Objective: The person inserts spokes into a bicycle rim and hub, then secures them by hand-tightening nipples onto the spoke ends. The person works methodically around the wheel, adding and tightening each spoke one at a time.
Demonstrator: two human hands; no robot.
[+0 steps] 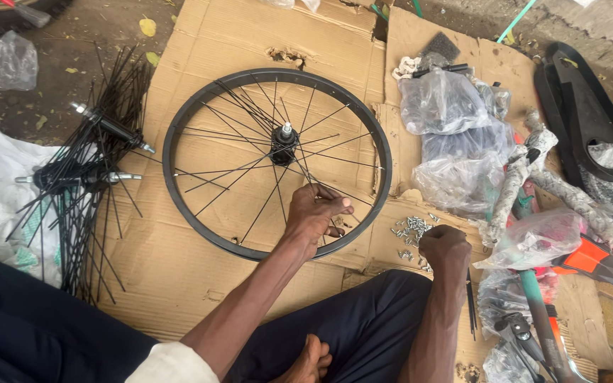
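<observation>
Our left hand (pixel 313 213) pinches spoke (pixel 305 170) inside wheel (pixel 179 120); right hand (pixel 445 245) fisted over screws (pixel 409 228), contents unseen. Risk, we judge: spoke slipping, screws scattering off cardboard (pixel 214 42).

Flattened cardboard (pixel 179 276) covers the dirt ground, carrying a spoked bicycle wheel (pixel 277 162) at frame centre, loose hubs with spokes (pixel 86 177) at left, small metal nipples (pixel 411 230) right of centre, and plastic-wrapped parts (pixel 462 142) at upper right.

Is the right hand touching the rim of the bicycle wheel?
No, the right hand rests closed beside the pile of small metal nipples on the cardboard, apart from the wheel rim.
</observation>
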